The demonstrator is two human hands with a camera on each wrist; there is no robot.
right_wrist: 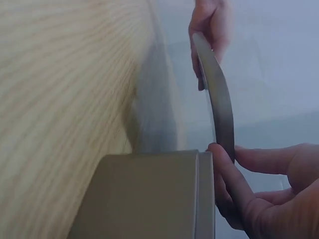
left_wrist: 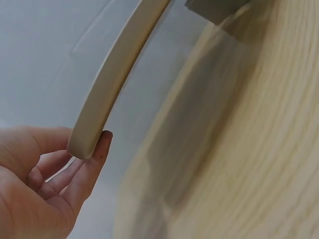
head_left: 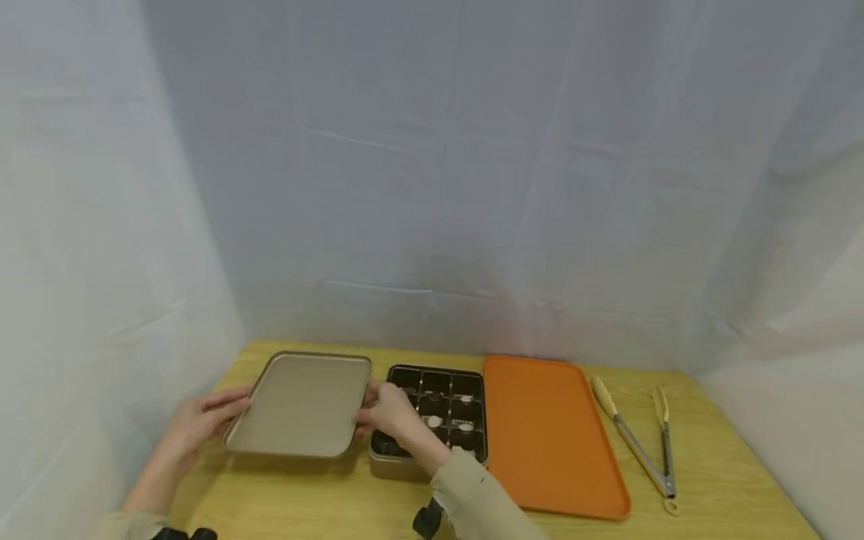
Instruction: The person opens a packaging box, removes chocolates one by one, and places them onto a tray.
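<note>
Both hands hold a flat tin lid point(head_left: 299, 405) between them, lifted off the wooden surface point(head_left: 317, 499) and casting a shadow on it. The left hand point(head_left: 200, 418) takes the lid's left edge, fingers under the rim and thumb on top, as the left wrist view shows at the corner point(left_wrist: 102, 97). The right hand point(head_left: 390, 412) pinches the lid's right edge, thumb and fingers curled round the thin rim point(right_wrist: 219, 102). Just right of the lid sits the open tin box point(head_left: 432, 420), its dark insert divided into compartments; some hold what seem to be small pale-topped pieces, though the view is too coarse to be sure. Touching the box on its right lies an orange tray point(head_left: 550, 435), and farther right a pair of tongs point(head_left: 641, 439) rests on the surface.
</note>
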